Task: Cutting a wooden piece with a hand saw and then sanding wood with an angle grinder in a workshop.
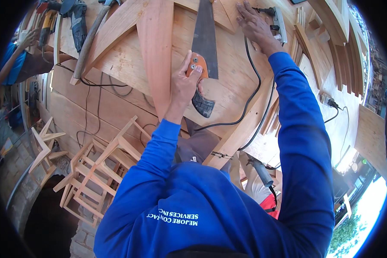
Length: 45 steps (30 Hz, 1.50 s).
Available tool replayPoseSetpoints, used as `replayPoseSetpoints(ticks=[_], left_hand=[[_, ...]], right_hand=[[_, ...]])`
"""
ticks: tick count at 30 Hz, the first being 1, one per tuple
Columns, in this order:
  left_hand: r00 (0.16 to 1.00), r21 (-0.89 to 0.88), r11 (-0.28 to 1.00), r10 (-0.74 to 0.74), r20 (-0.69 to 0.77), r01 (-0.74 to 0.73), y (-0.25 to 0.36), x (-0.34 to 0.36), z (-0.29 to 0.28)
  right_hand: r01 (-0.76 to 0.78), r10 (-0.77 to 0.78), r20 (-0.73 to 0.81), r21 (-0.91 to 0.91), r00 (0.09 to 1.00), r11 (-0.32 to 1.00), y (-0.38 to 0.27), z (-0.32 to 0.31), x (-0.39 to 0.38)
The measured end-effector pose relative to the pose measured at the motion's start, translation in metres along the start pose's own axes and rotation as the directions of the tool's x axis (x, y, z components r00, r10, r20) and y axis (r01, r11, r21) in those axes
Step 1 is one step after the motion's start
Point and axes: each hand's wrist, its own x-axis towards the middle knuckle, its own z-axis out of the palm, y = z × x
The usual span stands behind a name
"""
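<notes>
Broadly, the view is filled by a pale wooden worktop point(238, 62), on which timber and tools are spread. Below its near edge, at the left, light wooden frames point(109, 148) are seen heaped together. At the far right, curved wooden strips point(346, 60) are stacked side by side. A tapered reddish board point(156, 56) is laid on the worktop, its narrow end pointed toward the person, just left of the left hand.

Next in size, the handsaw point(205, 41) is held between that board and the right hand, its blade pointed away from the body and its flat side turned up; whether the wood is touched by the blade cannot be told. Farther left, a hammer point(90, 43) and an angle grinder point(78, 28) are set near each other. Beside the right hand, a power tool point(280, 23) is placed.

The hands are kept well apart. By the left hand point(187, 81) the saw's orange handle point(199, 61) is gripped, the thumb laid across it, while its black lower end point(203, 105) is left exposed below the fist. The right hand point(259, 28) is spread palm down on pale wood, right of the blade and not touched by it. Smallest of all, a thin black cable point(259, 79) is looped across the worktop.
</notes>
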Motion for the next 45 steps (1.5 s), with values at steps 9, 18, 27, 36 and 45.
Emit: replayPoseSetpoints(ticks=[9, 18, 27, 36, 45], left_hand=[[1.0, -0.056, 0.998, 0.011, -0.022, -0.012, -0.001, 0.006, 0.003], [0.998, -0.036, 0.998, 0.056, -0.004, -0.056, -0.009, -0.003, 0.0], [0.999, 0.007, 0.999, 0.037, 0.013, -0.037, -0.014, -0.017, -0.009], [0.996, -0.061, 0.995, 0.075, -0.043, -0.078, 0.014, 0.035, 0.001], [0.994, 0.088, 0.991, 0.104, -0.034, -0.1, 0.01, -0.002, -0.034]], right_hand=[[-0.009, 0.008, 0.026, 0.015, 1.0, 1.0, -0.01, -0.015, -0.006], [-0.01, 0.01, 0.063, 0.003, 0.998, 1.0, -0.01, -0.018, -0.006], [-0.01, 0.01, 0.021, -0.006, 1.0, 1.0, -0.005, -0.015, -0.008], [-0.048, 0.046, 0.049, 0.044, 0.998, 0.998, -0.017, -0.014, 0.004], [0.061, 0.051, -0.254, 0.415, 0.966, 0.908, -0.118, -0.072, 0.012]])
